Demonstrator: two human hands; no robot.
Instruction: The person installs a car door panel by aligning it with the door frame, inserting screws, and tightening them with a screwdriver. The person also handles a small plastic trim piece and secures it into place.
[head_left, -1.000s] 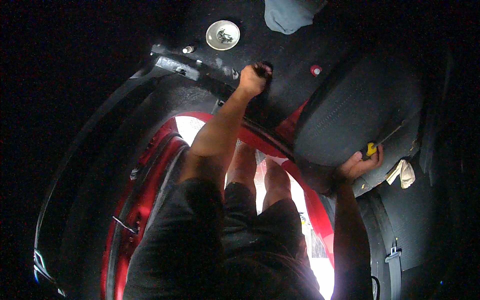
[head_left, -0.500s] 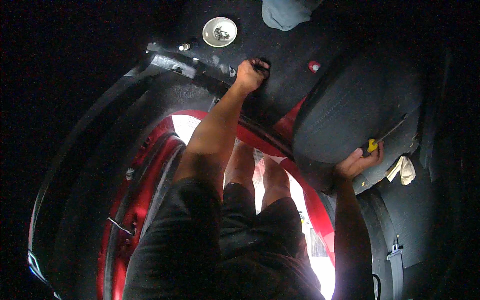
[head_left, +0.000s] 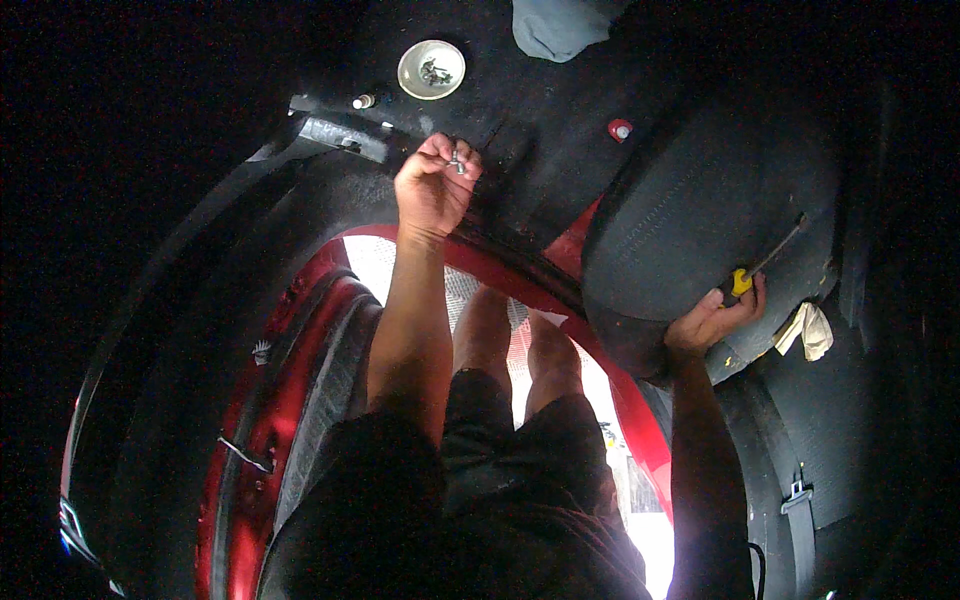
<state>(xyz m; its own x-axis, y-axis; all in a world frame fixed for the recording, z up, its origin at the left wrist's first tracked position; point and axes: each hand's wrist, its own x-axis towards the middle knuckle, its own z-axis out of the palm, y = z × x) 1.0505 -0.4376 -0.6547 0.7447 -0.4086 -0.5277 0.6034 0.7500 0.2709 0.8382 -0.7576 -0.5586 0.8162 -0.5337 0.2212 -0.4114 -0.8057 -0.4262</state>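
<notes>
My left hand [head_left: 436, 188] is turned palm up above the dark car floor, its fingers curled around a small silvery screw [head_left: 458, 163]. Whether more than one lies in the fingers is hard to make out. My right hand [head_left: 715, 318] rests by the dark grey car seat [head_left: 690, 210], closed around a screwdriver [head_left: 741, 283] with a yellow and black handle. Its metal shaft points up and to the right across the seat. Beyond my left hand stands a round white bowl [head_left: 431, 50] with several small metal pieces in it.
A small white-tipped bottle [head_left: 363, 101] lies left of the bowl, and a red and white cap-like piece [head_left: 621, 131] to the right. Grey cloth [head_left: 560, 30] sits at the far edge. The open red door [head_left: 260, 440] stands left; a seat belt buckle [head_left: 797, 500] hangs at right.
My left hand has drawn back and to the left from the floor and turned palm up, so the screw now shows. My right hand and the screwdriver have barely moved.
</notes>
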